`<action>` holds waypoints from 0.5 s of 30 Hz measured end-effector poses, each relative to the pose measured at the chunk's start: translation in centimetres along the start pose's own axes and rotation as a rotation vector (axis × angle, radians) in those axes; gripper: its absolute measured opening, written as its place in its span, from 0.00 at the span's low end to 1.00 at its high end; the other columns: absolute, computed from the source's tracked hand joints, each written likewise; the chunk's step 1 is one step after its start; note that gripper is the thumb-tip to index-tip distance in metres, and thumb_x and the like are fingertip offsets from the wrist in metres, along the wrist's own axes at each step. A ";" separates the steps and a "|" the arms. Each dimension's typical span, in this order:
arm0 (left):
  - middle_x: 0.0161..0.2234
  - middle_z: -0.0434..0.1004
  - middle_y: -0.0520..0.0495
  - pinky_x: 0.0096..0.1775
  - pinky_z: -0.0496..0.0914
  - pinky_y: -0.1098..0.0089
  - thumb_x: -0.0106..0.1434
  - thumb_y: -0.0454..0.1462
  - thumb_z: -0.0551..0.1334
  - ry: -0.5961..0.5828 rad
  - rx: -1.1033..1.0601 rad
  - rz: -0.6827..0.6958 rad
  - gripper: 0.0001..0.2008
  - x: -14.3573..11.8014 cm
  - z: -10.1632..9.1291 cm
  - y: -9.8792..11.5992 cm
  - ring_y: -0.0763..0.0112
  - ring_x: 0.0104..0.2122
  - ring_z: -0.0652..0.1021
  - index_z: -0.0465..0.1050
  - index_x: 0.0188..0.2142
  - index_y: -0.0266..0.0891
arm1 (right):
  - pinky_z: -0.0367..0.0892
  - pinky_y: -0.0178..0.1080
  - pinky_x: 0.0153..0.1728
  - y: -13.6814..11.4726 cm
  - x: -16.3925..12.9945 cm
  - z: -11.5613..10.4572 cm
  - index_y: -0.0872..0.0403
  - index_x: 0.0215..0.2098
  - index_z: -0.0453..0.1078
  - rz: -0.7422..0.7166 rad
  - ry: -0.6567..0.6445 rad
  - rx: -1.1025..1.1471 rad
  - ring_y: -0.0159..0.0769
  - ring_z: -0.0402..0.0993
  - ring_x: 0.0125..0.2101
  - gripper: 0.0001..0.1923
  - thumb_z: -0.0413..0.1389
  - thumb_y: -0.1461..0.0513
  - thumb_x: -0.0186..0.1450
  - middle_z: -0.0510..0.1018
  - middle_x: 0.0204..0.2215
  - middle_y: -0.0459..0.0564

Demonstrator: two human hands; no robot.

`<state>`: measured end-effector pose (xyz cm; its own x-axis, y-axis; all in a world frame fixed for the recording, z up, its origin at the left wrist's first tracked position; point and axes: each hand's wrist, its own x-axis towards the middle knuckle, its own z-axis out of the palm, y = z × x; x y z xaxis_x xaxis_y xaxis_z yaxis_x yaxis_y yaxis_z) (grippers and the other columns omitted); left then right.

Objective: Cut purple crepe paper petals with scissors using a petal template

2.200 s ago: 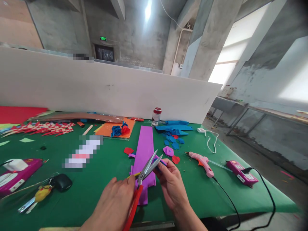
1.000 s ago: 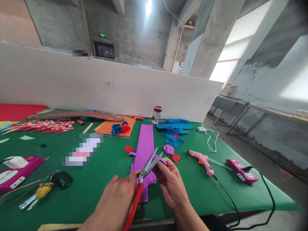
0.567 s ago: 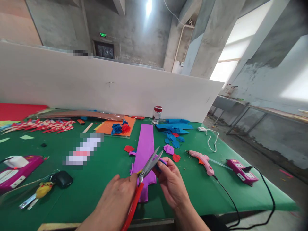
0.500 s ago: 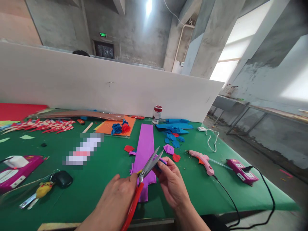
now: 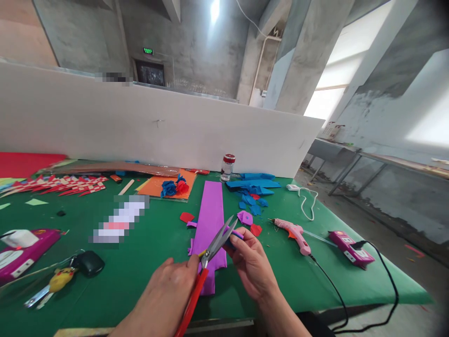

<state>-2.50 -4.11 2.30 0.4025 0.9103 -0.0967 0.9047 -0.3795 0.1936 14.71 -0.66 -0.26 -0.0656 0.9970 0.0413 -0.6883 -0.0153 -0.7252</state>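
Observation:
My left hand (image 5: pixel 164 285) is closed on red-handled scissors (image 5: pixel 196 299), whose blades are parted and point up and to the right. A small yellow piece shows at the pivot; I cannot tell what it is. In the fingertips of my right hand (image 5: pixel 254 264) is a small purple paper piece (image 5: pixel 239 232), with something dark blue beside it, close to the blade tips. Under the scissors lies a long purple paper strip (image 5: pixel 210 201). Nearby are a purple paper petal shape (image 5: pixel 244 217) and red paper petals (image 5: pixel 187 217).
A pink glue gun (image 5: pixel 293 234) lies right, corded to a magenta power strip (image 5: pixel 351 248). Behind stand a red-lidded jar (image 5: pixel 228 167) and a white board (image 5: pixel 196 126). Blue paper pieces (image 5: pixel 254 187) lie by the jar. Keys with a yellow charm (image 5: pixel 61 279) lie left.
Hands, scissors and purple piece keep nearly the same pose. The whole view has shifted slightly.

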 end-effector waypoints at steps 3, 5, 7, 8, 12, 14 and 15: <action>0.32 0.82 0.41 0.44 0.69 0.53 0.57 0.24 0.50 -0.047 0.070 0.001 0.20 -0.1 -0.4 0.2 0.51 0.36 0.81 0.69 0.47 0.36 | 0.70 0.36 0.42 -0.1 0.1 -0.1 0.53 0.25 0.72 0.011 -0.002 -0.007 0.30 0.74 0.30 0.12 0.71 0.61 0.50 0.79 0.26 0.43; 0.32 0.81 0.40 0.40 0.71 0.56 0.57 0.24 0.51 -0.074 0.095 -0.015 0.21 -0.2 -0.3 0.1 0.50 0.36 0.81 0.69 0.47 0.37 | 0.70 0.37 0.42 -0.2 0.2 -0.2 0.53 0.25 0.72 0.013 -0.003 -0.005 0.31 0.74 0.31 0.12 0.71 0.61 0.50 0.79 0.27 0.44; 0.30 0.81 0.41 0.36 0.71 0.59 0.58 0.25 0.51 -0.041 0.058 -0.030 0.19 -0.3 0.2 -0.3 0.51 0.34 0.81 0.70 0.46 0.38 | 0.70 0.38 0.43 -0.4 0.3 -0.4 0.53 0.25 0.72 0.012 -0.001 -0.011 0.32 0.75 0.31 0.12 0.71 0.61 0.50 0.80 0.28 0.44; 0.28 0.80 0.43 0.34 0.71 0.61 0.59 0.27 0.51 -0.001 -0.007 -0.035 0.17 -0.2 0.6 -0.6 0.53 0.31 0.81 0.71 0.43 0.39 | 0.71 0.38 0.43 -0.5 0.4 -0.5 0.54 0.25 0.72 0.011 0.002 -0.017 0.32 0.75 0.30 0.12 0.71 0.61 0.50 0.80 0.27 0.44; 0.23 0.75 0.51 0.33 0.71 0.67 0.62 0.39 0.56 0.249 -0.584 -0.050 0.06 0.3 1.4 -1.8 0.62 0.27 0.79 0.70 0.35 0.44 | 0.72 0.38 0.40 -1.0 0.5 -0.9 0.55 0.24 0.72 0.055 0.002 -0.076 0.32 0.76 0.28 0.13 0.71 0.60 0.49 0.79 0.24 0.44; 0.27 0.77 0.51 0.36 0.73 0.67 0.64 0.44 0.55 0.324 -0.763 -0.064 0.09 0.7 1.1 -2.0 0.63 0.33 0.80 0.70 0.38 0.45 | 0.72 0.37 0.38 -0.9 0.4 -0.9 0.56 0.25 0.73 0.114 -0.029 -0.123 0.32 0.76 0.27 0.13 0.72 0.60 0.49 0.79 0.24 0.45; 0.31 0.79 0.49 0.38 0.74 0.67 0.65 0.45 0.53 0.337 -0.797 -0.070 0.11 0.9 0.8 -2.1 0.64 0.37 0.80 0.69 0.40 0.45 | 0.72 0.36 0.36 -0.8 0.2 -0.8 0.56 0.26 0.73 0.145 -0.055 -0.150 0.32 0.76 0.26 0.13 0.72 0.60 0.49 0.79 0.24 0.45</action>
<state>-3.93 -2.59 1.04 0.1731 0.9754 0.1362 0.5077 -0.2069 0.8363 15.79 -0.39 -0.24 -0.1980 0.9795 -0.0361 -0.5539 -0.1422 -0.8203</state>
